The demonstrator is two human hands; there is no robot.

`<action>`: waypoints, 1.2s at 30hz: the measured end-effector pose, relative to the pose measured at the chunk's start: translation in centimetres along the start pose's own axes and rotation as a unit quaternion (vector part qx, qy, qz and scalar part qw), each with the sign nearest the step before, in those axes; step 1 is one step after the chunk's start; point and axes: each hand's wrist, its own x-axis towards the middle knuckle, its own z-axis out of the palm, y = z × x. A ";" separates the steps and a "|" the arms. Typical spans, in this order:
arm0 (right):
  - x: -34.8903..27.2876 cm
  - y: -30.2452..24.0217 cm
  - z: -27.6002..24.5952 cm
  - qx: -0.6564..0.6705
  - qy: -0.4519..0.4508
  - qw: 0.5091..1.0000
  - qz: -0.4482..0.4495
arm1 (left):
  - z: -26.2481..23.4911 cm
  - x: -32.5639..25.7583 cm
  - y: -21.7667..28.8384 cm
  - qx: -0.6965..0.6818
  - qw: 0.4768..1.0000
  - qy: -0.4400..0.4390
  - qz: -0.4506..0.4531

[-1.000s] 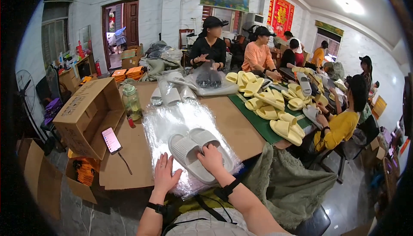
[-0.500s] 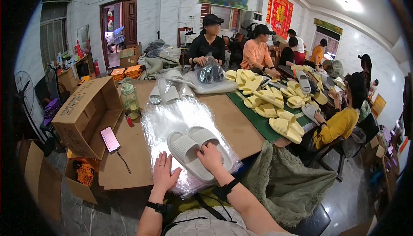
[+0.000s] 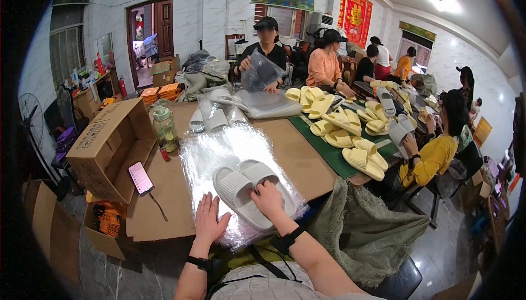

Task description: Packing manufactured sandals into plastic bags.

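Observation:
In front of me a pair of pale grey slide slippers lies side by side on a stack of clear plastic bags. My right hand grips the pair, with its fingers at the inner edge of the right slipper's strap. My left hand rests flat on the bags just left of the slippers, fingers spread, holding nothing. Beyond the stack, more grey slippers in clear bags are heaped together.
At the left stand an open cardboard box, a green-lidded bottle and a phone. Yellow slippers cover a green mat. Across the table a person holds a clear bag. Green sacking hangs at the right.
My hands and the slippers have stayed put. Across the table, the person has raised the clear bag. The person in yellow has raised grey slippers higher.

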 end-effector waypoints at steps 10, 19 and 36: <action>0.1 -0.4 -0.4 -0.010 -0.008 1.000 0.003 | 0.1 -0.1 -0.1 -0.004 1.000 0.013 0.004; 0.0 -0.4 -0.5 -0.006 -0.025 1.000 0.016 | 0.1 -0.1 0.0 -0.005 1.000 0.013 0.000; -0.1 -0.1 -0.2 -0.002 0.000 1.000 0.008 | 0.0 0.0 0.0 -0.004 1.000 0.006 0.002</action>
